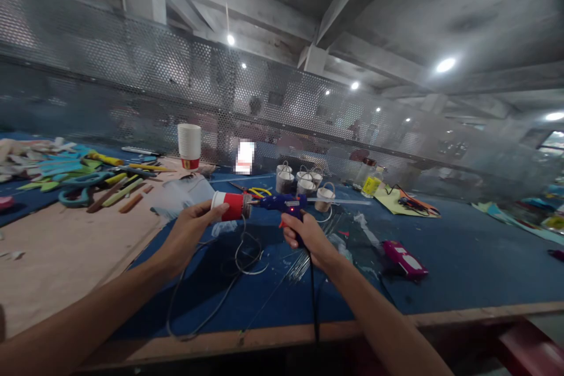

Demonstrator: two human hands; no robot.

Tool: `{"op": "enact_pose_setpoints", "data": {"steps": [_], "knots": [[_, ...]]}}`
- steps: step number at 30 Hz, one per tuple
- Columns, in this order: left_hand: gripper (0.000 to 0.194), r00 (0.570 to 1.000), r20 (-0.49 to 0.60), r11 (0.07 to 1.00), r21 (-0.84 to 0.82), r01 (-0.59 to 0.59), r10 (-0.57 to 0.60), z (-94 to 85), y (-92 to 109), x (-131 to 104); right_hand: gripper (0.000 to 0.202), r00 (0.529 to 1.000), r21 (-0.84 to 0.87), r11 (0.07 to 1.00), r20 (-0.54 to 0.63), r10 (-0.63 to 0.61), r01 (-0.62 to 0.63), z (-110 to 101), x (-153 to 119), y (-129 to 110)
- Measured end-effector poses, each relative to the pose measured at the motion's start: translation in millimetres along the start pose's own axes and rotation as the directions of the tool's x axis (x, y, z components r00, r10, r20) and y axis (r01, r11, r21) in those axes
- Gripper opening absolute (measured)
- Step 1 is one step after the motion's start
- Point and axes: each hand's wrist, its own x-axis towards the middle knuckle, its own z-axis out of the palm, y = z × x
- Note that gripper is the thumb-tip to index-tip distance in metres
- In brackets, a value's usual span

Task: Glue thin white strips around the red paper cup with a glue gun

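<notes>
A red and white paper cup point(232, 206) lies sideways in my left hand point(197, 224), whose fingers are closed on its left end. My right hand point(306, 235) is wrapped round the handle of a blue glue gun point(284, 203) with a small red light. The gun's nozzle points left, at the cup's right end, where grey cord seems to be wound; whether they touch I cannot tell. Loose grey cord point(238, 258) loops over the blue mat below the cup. Several small buckets with handles point(305, 184) stand behind the gun.
Stacked white cups point(189, 144) stand at the back left, near scissors point(81, 191) and markers point(127, 188). Yellow-handled pliers point(259, 192) lie behind the cup. A magenta box point(404, 259), clear bottles point(372, 181) and yellow paper point(403, 202) are on the right. Perforated metal point(176, 76) rises behind.
</notes>
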Motion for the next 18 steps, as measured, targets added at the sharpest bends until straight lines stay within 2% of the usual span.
{"op": "enact_pose_setpoints", "data": {"steps": [2, 5, 9, 14, 18], "knots": [[0.032, 1.0, -0.014, 1.0, 0.01, -0.01, 0.011, -0.1, -1, 2, 0.046, 0.998, 0.112, 0.992, 0.008, 0.057, -0.057, -4, 4, -1], [0.028, 1.0, -0.012, 1.0, 0.004, -0.023, 0.023, 0.8, -1, 2, 0.05, 0.992, 0.098, 0.991, -0.078, 0.097, -0.09, -16, 12, 3], [0.03, 1.0, 0.004, 1.0, -0.011, -0.015, 0.016, 2.4, 0, 0, 0.056, 0.961, -0.137, 0.979, -0.25, 0.116, -0.153, -38, 21, 14], [0.028, 1.0, 0.023, 1.0, -0.025, -0.008, 0.009, 1.6, 1, -1, 0.043, 0.957, -0.447, 0.861, -0.256, 0.137, -0.243, -59, 25, 21], [0.031, 0.999, 0.039, 1.0, 0.006, -0.016, 0.015, 3.1, 4, -3, 0.043, 0.951, -0.532, 0.8, -0.269, 0.151, -0.278, -68, 25, 22]]}}
